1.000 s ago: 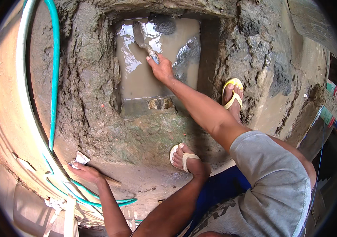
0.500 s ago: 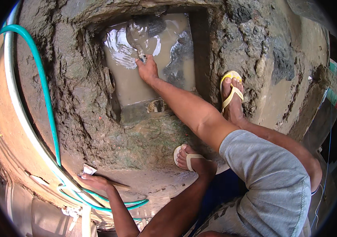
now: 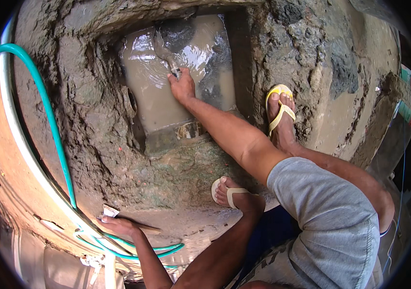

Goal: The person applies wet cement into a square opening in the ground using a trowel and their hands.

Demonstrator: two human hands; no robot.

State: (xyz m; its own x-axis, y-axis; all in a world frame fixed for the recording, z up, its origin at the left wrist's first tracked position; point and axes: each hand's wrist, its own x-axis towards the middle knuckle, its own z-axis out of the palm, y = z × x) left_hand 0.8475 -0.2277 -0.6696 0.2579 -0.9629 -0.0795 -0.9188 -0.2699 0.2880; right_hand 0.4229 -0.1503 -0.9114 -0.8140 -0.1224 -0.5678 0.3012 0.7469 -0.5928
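My right hand is closed around the near end of a muddy hand tool with a shiny metal collar by my fingers. The tool reaches away into murky brown water inside a square pit, and its far part is hard to make out, so its exact kind does not show. Dark sludge breaks the surface to its right. At the lower left, my left hand lies with fingers stretched out by a pale ledge. A small whitish piece is at its fingertips, and a thin wooden strip lies beside the wrist.
Rough wet mud surrounds the pit. Round pipe openings show in its left wall and near wall. A green hose curves along the left by a pale pipe. My sandalled feet stand right and near.
My right hand has shifted slightly right and nearer within the pit, bringing the tool with it. Ripples and reflections on the water differ. My left hand stays in about the same place.
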